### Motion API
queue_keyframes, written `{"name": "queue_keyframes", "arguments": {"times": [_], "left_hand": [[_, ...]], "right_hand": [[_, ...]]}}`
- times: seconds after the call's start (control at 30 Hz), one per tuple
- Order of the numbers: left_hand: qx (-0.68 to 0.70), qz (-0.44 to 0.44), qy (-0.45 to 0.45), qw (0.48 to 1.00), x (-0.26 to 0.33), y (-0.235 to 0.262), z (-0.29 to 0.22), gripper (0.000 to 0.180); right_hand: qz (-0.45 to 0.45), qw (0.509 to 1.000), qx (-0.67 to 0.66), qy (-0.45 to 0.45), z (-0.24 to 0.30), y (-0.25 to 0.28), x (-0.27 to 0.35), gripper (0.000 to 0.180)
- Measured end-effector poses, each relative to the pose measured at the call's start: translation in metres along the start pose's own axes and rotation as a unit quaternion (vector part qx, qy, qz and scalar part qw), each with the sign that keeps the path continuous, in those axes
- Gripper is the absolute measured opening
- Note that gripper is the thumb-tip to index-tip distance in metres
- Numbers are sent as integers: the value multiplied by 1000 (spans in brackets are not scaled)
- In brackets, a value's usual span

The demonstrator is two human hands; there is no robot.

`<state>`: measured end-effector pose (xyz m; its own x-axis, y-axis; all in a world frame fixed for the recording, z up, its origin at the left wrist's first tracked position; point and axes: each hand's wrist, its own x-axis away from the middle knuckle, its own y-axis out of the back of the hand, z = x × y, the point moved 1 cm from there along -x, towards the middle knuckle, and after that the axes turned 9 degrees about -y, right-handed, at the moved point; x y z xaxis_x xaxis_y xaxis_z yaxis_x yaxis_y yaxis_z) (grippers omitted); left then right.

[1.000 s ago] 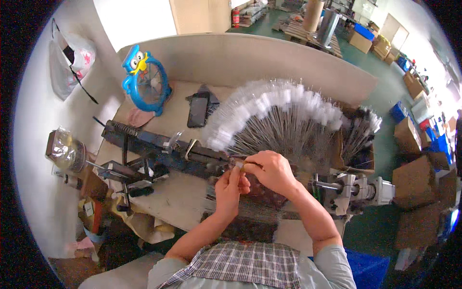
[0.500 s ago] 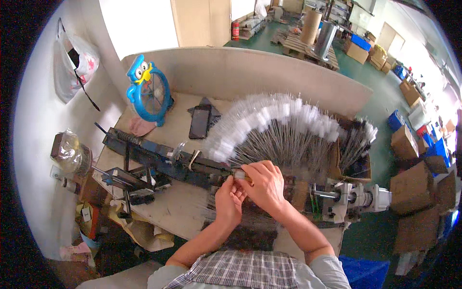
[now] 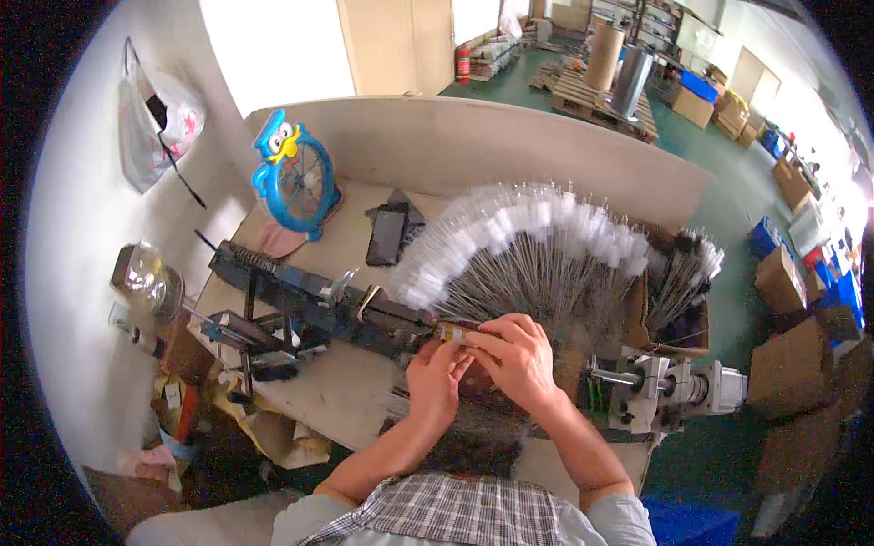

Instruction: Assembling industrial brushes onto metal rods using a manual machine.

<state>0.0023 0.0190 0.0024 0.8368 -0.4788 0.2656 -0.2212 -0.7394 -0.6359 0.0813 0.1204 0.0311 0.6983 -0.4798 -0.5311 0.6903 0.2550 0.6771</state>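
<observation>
My left hand [image 3: 431,384] and my right hand [image 3: 517,360] meet at the near end of a long dark machine bar [image 3: 314,293]. Between their fingertips, against the bar's end, sits a small pale yellowish piece [image 3: 451,334]. The fingers of my right hand pinch toward it from the right. My left hand is curled just below, with its fingertips close to the same spot; what they grip is hidden. Behind my hands spreads a fan of wire-stemmed brushes [image 3: 537,238] with white bristle heads. Dark, blurred material [image 3: 469,441] lies below my wrists.
A blue duck-shaped fan [image 3: 296,182] and a phone [image 3: 387,235] lie beyond the bar. At right are a motor with a metal shaft [image 3: 674,387] and a carton [image 3: 696,329] of darker brushes. A lamp-like fixture [image 3: 150,282] stands left. A low partition [image 3: 510,136] backs the table.
The whole view has shifted slightly, so the table appears lower and to the right. My hands stay together at the bar's end, with the right fingers a little more drawn back from the pale piece.
</observation>
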Motion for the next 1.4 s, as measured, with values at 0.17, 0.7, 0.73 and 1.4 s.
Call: {"name": "queue_keyframes", "arguments": {"times": [0.17,0.7,0.73,1.4], "left_hand": [[37,53,-5,998,-9,24,11,4],[69,26,36,997,0,11,-3,8],[70,33,20,997,2,10,-2,7],[77,18,13,997,-1,7,2,9]], "right_hand": [[15,1000,-4,7,20,-4,-7,27],[-31,998,44,-45,25,-9,-1,33],[-28,998,43,-45,24,-7,0,33],[22,1000,17,1,17,-5,-7,29]]}}
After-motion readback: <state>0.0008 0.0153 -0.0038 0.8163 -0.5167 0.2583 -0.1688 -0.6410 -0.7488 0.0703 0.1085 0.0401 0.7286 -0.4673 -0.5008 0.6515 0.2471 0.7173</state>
